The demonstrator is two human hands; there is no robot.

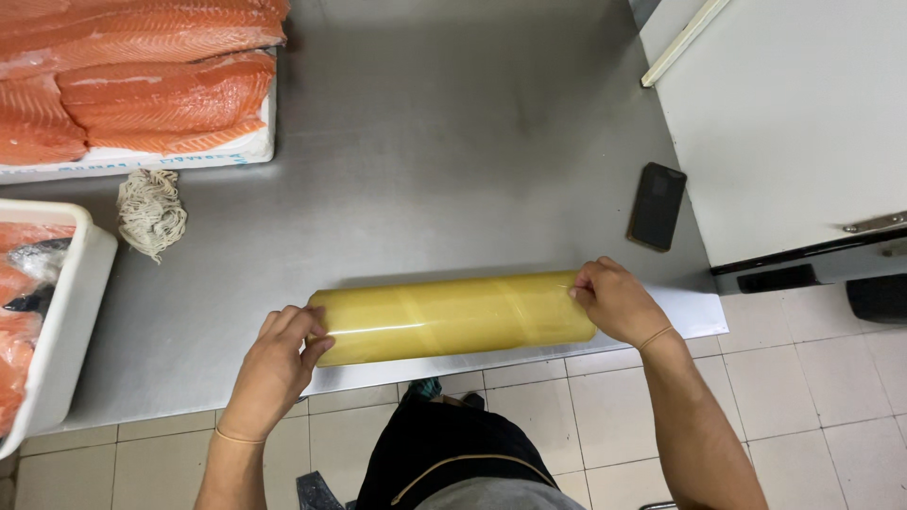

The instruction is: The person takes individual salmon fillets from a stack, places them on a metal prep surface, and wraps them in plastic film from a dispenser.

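A long yellowish cylindrical roll of cling film (452,316) is seen lying lengthwise along the near edge of the brushed stainless-steel worktop (453,142), with 1 hand at each end. The left hand (276,364) is cupped over the roll's left end, its fingers (300,326) curled around the end and closed on it. The right hand (616,300) is set against the right end, its fingers (581,288) pinched together at the upper edge of the roll, apparently on the film's surface; whether a loose film edge is held cannot be told. The roll is judged to be steadied rather than lifted, since it rests on the worktop. For clean handling, the left grip would best be kept firm so that the roll cannot spin or slip off the near edge, and any film would best be drawn evenly across the full width to avoid tearing or bunching. Further items are noted: 2 white trays of orange salmon fillets, 1 at the far left (255,151) and 1 at the left edge (80,283); a bundle of off-white string (149,212) near them; a black phone (657,205) lying well apart on the right.
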